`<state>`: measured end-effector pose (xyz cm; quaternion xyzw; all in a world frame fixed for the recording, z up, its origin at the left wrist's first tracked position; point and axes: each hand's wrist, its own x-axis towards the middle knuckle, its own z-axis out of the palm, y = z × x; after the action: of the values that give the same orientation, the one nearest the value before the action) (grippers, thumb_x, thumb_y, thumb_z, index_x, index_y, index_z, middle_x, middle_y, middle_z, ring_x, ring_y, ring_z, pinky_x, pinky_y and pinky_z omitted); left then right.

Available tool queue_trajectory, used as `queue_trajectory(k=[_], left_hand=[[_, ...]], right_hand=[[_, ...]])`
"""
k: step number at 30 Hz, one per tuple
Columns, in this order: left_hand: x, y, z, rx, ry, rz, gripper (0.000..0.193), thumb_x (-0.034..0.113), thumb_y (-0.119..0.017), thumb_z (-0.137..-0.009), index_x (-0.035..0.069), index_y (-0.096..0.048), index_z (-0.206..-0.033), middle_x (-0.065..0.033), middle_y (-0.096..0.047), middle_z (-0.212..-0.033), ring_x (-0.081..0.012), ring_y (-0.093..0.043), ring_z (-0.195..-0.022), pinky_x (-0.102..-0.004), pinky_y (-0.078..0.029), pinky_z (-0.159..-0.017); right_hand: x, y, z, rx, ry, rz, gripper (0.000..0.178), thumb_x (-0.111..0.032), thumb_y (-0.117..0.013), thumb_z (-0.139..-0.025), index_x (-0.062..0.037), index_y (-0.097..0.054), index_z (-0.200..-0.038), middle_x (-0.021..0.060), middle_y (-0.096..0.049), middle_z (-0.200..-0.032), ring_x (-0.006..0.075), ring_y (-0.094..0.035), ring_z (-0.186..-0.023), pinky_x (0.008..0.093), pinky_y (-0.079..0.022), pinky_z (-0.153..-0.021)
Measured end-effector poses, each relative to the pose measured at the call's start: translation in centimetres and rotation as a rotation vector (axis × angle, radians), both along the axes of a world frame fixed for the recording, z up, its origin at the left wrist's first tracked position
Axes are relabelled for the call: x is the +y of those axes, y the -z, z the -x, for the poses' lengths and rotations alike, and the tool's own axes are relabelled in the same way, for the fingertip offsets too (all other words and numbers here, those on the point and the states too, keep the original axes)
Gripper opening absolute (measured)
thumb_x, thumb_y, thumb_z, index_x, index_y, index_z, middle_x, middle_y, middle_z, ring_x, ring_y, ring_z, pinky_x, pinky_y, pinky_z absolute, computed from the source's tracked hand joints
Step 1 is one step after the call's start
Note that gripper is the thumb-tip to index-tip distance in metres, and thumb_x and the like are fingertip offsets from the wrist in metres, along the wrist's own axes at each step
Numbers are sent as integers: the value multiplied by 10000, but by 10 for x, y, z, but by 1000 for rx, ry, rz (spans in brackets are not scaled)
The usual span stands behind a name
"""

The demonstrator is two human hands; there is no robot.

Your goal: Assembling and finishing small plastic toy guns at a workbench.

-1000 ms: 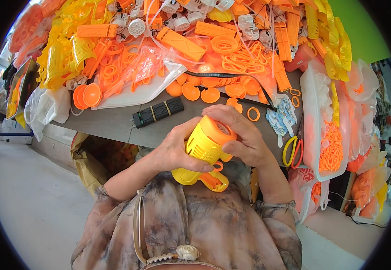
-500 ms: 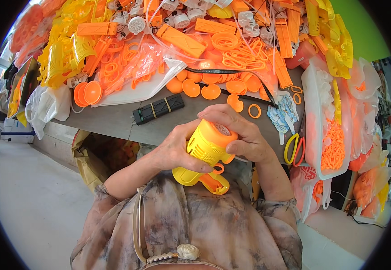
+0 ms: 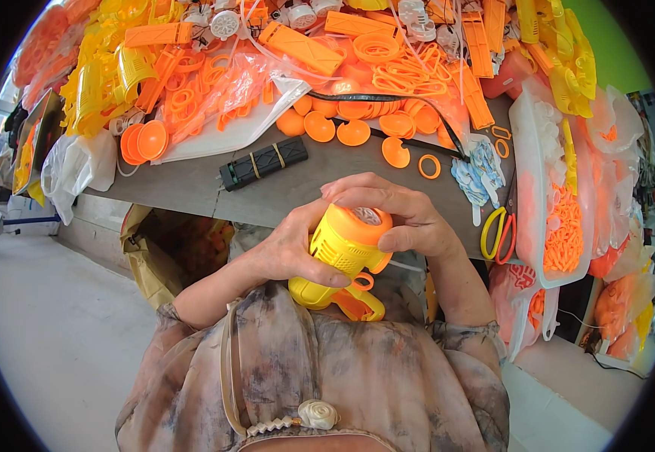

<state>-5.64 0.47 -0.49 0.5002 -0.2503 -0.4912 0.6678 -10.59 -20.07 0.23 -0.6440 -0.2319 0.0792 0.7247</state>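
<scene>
Held at the near edge of the table [image 3: 192, 194], with the long axis of the yellow toy [image 3: 333, 252] slanting outward and rightward to an orange collar [image 3: 352, 227]. Clamped round the middle by the left hand [image 3: 286, 245]; gripped at the collar by the right hand [image 3: 410, 217], nearer that end.

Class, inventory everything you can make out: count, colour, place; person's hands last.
housing: one, yellow, centre
collar: one, orange, housing's end
table: one, grey, ahead
bar: one, black, table's left
cups: several, orange, on table
parts pile: many, orange, yellow, white, table's far side
scissors: one pair, yellow and red handles, table's right
scraps: several, blue-white, near scissors
container: one, translucent, right
sack: one, tan, lower left
left hand: one, on housing
right hand: one, on collar
</scene>
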Motion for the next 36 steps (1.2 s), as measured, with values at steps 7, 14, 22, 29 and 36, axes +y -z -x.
queue_trajectory(k=[7,14,22,29,36], left_hand=[[-1,3,-2,-79,59,31,720,207,-808,-612,11,-476,-1220,-74,-551,-1134,-177,-527,-1065,-323,-427,-920],[-1,11,0,-55,66,47,725,212,-807,-610,19,-478,-1226,-64,-554,-1131,-174,-523,-1068,-324,-421,-931],[1,12,-3,-96,-17,47,843,167,-809,-578,32,-393,-1298,-71,-505,-1190,-185,-495,-1115,-324,-408,-950],[-3,13,4,-20,-174,86,958,110,-810,-549,53,-293,-1353,-87,-482,-1223,-179,-476,-1141,-326,-386,-981],[5,23,15,-203,-181,-6,908,101,-819,-533,41,-346,-1306,-90,-493,-1200,-178,-490,-1115,-317,-395,-968]], right_hand=[[-6,-5,-6,13,-70,-74,593,-330,-754,-712,73,-606,-1121,201,-552,-1187,339,-487,-1190,464,-326,-1040],[-6,1,-11,112,-91,-143,614,-288,-786,-642,76,-613,-1105,187,-575,-1159,333,-521,-1155,472,-288,-1077],[-2,-6,-5,-104,-5,123,529,-301,-711,-758,14,-597,-1167,207,-530,-1224,356,-452,-1225,438,-324,-1048],[31,-5,40,-457,575,515,465,-221,-689,-811,-2,-565,-1202,204,-534,-1188,348,-513,-1143,404,-424,-958],[42,10,52,-373,684,467,426,-177,-754,-730,1,-594,-1082,159,-562,-1092,317,-581,-1021,366,-492,-845]])
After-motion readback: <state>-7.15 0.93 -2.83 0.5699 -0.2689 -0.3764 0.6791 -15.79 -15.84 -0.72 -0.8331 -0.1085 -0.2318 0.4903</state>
